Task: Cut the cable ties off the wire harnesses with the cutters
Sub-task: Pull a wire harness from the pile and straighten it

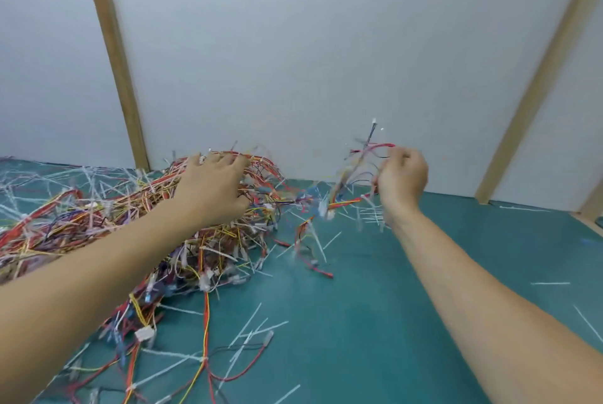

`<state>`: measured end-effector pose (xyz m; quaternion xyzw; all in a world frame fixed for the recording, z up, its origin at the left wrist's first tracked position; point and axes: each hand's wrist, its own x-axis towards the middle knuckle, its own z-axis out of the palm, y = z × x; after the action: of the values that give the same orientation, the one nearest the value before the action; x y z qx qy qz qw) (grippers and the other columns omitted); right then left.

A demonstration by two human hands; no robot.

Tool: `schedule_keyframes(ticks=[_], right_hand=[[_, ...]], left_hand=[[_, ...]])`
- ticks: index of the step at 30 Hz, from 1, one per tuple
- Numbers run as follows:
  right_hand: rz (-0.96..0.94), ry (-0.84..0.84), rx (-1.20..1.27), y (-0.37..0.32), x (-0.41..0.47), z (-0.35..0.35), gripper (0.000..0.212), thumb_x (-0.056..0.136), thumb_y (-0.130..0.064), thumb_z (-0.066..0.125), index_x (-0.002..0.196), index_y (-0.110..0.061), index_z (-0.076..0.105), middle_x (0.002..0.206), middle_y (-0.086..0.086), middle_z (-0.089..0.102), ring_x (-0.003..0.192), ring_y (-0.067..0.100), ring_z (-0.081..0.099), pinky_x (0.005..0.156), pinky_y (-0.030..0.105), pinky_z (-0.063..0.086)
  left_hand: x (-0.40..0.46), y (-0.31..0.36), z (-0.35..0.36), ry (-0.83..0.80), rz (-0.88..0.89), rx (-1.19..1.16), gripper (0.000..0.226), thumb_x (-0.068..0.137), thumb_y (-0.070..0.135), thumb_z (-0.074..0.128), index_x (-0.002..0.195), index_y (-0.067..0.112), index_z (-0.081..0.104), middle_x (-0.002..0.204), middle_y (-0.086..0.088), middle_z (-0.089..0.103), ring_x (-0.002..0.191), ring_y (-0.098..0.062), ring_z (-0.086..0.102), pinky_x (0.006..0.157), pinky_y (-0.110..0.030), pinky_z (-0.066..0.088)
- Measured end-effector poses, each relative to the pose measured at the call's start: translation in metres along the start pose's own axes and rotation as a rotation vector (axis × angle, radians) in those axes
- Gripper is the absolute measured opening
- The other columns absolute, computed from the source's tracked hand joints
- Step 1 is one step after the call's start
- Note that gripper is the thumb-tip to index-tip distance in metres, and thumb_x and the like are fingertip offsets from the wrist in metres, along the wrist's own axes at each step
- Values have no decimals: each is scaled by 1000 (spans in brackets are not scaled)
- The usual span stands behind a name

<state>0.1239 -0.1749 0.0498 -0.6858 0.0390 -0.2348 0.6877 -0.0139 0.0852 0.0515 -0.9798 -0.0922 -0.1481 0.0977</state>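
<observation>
- Loose white cable tie offcuts (pixel 251 328) are scattered over the green table (pixel 408 305) near its front edge, together with single red and yellow wires (pixel 206 332).
- A white connector (pixel 144 333) is seen at the near end of the wire pile, towards the table's front left.
- A large tangled pile of wire harnesses (pixel 114 217) is spread over the left half of the table, reaching back almost to the rear edge; white ties are mixed through it.
- The left hand (pixel 213 188) is laid on top of the far part of the pile, fingers spread and bent down into the wires; whether any wire is gripped cannot be told.
- The right hand (pixel 401 178) is raised above the table near the middle of its rear edge, fingers curled round a small wire harness (pixel 365 162) whose strands hang blurred below and stand up above the fist.
- No cutters can be made out.
- Behind the rear edge, white panels (pixel 293 44) are framed by wooden strips (pixel 114 61).
</observation>
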Motion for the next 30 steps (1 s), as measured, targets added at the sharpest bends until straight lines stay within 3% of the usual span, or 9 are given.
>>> schedule_keyframes(ticks=[2, 7, 10, 13, 17, 20, 24, 27, 30], right_hand=[[34, 42, 4, 3, 17, -16, 13, 102, -22, 43, 94, -18, 53, 83, 12, 64, 70, 32, 67, 64, 48, 55], [44, -242, 58, 7, 36, -52, 22, 101, -13, 49, 82, -18, 60, 58, -1, 45, 37, 10, 35, 38, 19, 26], [71, -344, 185, -4, 43, -73, 25, 105, -12, 49, 83, -17, 61, 53, -6, 43, 34, 7, 28, 37, 13, 18], [79, -416, 366, -22, 50, -90, 25, 108, -13, 46, 88, -16, 60, 59, -4, 43, 33, 4, 26, 34, 12, 18], [-4, -377, 539, -52, 64, -115, 24, 109, -18, 45, 91, -21, 59, 62, -7, 46, 36, 4, 26, 33, 15, 17], [-86, -267, 558, -68, 78, -135, 25, 108, -19, 47, 89, -23, 62, 62, -6, 47, 38, 6, 28, 35, 19, 17], [-24, -314, 389, -57, 77, -137, 25, 108, -18, 48, 88, -20, 63, 58, -7, 46, 37, 4, 28, 33, 17, 19], [84, -391, 298, -24, 53, -119, 24, 109, -15, 47, 91, -15, 64, 62, -3, 46, 35, 3, 28, 32, 17, 18], [233, -339, 310, 14, 27, -102, 23, 108, -12, 46, 93, -14, 63, 62, -2, 46, 35, 5, 28, 33, 16, 16]], left_hand=[[1, 3, 1, -35, -7, 12, 54, 86, 40, 52, 138, 23, 47, 134, -2, 59, 131, -29, 48, 118, -59, 21], [-1, 34, 0, 148, 71, 150, 40, 85, 30, 53, 123, 17, 60, 121, -6, 61, 124, -30, 51, 121, -60, 8], [4, 65, -3, 192, 141, -222, 34, 88, 30, 55, 120, 23, 62, 117, 1, 67, 115, -23, 59, 110, -40, 35], [12, 99, -6, -109, 120, -657, 53, 91, 40, 63, 139, 20, 51, 135, 0, 61, 122, -19, 59, 101, -36, 47], [9, 132, 20, -353, 320, -246, 56, 95, 49, 53, 144, 23, 44, 139, -5, 59, 125, -28, 57, 104, -38, 45], [5, 122, 32, -566, 343, -112, 41, 96, 53, 50, 128, 28, 60, 121, -1, 71, 111, -26, 65, 97, -37, 52], [17, 107, 21, -497, 185, 74, 21, 89, 30, 54, 95, 16, 68, 102, -5, 72, 93, -29, 67, 85, -38, 57], [25, 139, 11, -284, 74, -324, 25, 92, 29, 53, 107, 23, 72, 106, 1, 75, 97, -25, 71, 88, -35, 56], [26, 177, 5, -405, 4, -1002, 25, 96, 23, 52, 90, 16, 76, 82, 3, 78, 74, -13, 74, 81, -28, 57]])
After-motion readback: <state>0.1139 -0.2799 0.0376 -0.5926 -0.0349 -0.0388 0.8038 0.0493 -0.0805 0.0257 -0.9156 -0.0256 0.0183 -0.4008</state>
